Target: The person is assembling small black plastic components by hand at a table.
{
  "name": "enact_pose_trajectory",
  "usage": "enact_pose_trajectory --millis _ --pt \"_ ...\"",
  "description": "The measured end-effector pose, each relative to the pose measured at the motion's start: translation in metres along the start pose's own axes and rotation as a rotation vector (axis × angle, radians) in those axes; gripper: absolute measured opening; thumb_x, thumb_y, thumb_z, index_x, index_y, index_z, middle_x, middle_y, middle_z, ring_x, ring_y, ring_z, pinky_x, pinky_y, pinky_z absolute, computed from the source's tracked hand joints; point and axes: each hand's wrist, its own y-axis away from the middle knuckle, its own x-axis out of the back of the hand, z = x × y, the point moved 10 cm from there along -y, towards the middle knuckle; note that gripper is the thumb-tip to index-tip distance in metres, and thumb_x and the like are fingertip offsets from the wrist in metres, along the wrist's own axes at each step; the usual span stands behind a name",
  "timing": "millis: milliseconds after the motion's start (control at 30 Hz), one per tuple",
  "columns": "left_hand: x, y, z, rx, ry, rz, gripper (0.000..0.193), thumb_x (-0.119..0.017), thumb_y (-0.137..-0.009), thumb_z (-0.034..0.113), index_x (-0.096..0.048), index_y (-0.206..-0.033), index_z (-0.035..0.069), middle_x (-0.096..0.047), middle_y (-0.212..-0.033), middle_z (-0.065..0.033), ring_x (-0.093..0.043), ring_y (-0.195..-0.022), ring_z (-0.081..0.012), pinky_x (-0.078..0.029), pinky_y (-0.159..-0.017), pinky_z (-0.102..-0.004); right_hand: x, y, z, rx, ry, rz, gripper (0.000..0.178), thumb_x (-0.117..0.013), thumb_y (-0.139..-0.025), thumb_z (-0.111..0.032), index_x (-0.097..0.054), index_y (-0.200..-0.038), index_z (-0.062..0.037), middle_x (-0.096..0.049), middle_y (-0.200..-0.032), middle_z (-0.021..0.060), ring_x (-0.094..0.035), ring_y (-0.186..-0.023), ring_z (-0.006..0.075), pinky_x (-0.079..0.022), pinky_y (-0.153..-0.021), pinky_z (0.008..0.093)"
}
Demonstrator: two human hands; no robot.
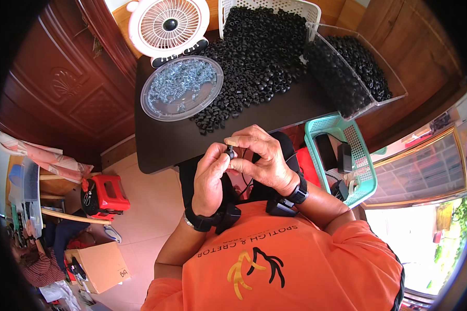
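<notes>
My left hand [210,173] pinches a small black plastic piece [230,151] between thumb and fingers. Close against it, the curled thumb and forefinger of my right hand [264,155] meet the same piece; whether they hold anything else is too small to see. A beige wrap [232,141] covers the right forefinger's tip. Both hands are held just off the table's front edge, above my lap. Beyond them a heap of small black ring-like pieces [259,62] spreads over the dark table [163,142]. Left of the heap, a round clear lid-like tray [147,106] holds many tiny clear-blue bits.
A pink-and-white fan [169,24] stands at the back left. At the back are a white basket [311,9] and a clear bin [394,78] of black pieces. A green basket [366,176] with black devices sits at right. A red case [111,194], a cardboard box [101,264] and another person [44,269] are at left.
</notes>
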Motion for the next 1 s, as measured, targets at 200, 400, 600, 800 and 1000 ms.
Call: enact_pose_trajectory --millis 200,400,600,800,1000 --pt "-0.001 0.001 -0.006 0.022 0.054 0.007 0.027 -0.046 -0.100 0.026 -0.054 -0.104 0.000 -0.054 -0.091 -0.0004 -0.050 -0.082 -0.0072 -0.040 -0.076 -0.0227 0.001 0.000 -0.011 0.092 0.131 0.025 0.041 -0.085 -0.066 -0.016 -0.068 -0.102 -0.0042 -0.067 -0.093 0.0077 -0.063 -0.082 0.0230 -0.052 -0.071 0.0321" --pt "-0.005 0.003 -0.008 -0.021 0.071 0.012 0.028 -0.038 -0.102 0.026 -0.051 -0.101 0.001 -0.053 -0.090 -0.0046 -0.054 -0.081 -0.0130 -0.043 -0.072 -0.0271 -0.003 0.005 -0.018 0.144 0.219 0.041 0.041 -0.081 -0.067 -0.013 -0.065 -0.104 -0.0037 -0.065 -0.093 0.0074 -0.064 -0.083 0.0255 -0.055 -0.073 0.0357" --pt "-0.001 0.001 -0.004 -0.081 -0.007 0.107 0.028 -0.037 -0.102 0.025 -0.052 -0.100 0.002 -0.054 -0.086 -0.0048 -0.051 -0.070 -0.0116 -0.041 -0.067 -0.0254 -0.007 0.006 -0.022 0.210 0.264 0.079 0.038 -0.078 -0.068 -0.010 -0.064 -0.103 -0.0032 -0.064 -0.093 0.0077 -0.063 -0.082 0.0261 -0.054 -0.072 0.0359" --pt "0.005 0.006 -0.015 0.003 0.048 0.119 0.026 -0.035 -0.103 0.023 -0.051 -0.096 0.003 -0.053 -0.083 -0.0026 -0.050 -0.071 -0.0091 -0.040 -0.066 -0.0228 -0.019 0.010 -0.013 0.189 0.235 0.006 0.038 -0.076 -0.070 -0.009 -0.063 -0.105 -0.0030 -0.064 -0.094 0.0089 -0.063 -0.084 0.0273 -0.053 -0.075 0.0358" --pt "0.012 0.003 -0.012 -0.055 -0.040 0.100 0.026 -0.037 -0.103 0.022 -0.053 -0.099 0.002 -0.055 -0.091 -0.0029 -0.051 -0.080 -0.0088 -0.040 -0.071 -0.0231 -0.016 0.006 -0.013 0.105 0.226 0.008 0.038 -0.076 -0.069 -0.009 -0.062 -0.104 -0.0036 -0.063 -0.094 0.0095 -0.063 -0.085 0.0281 -0.053 -0.075 0.0358"
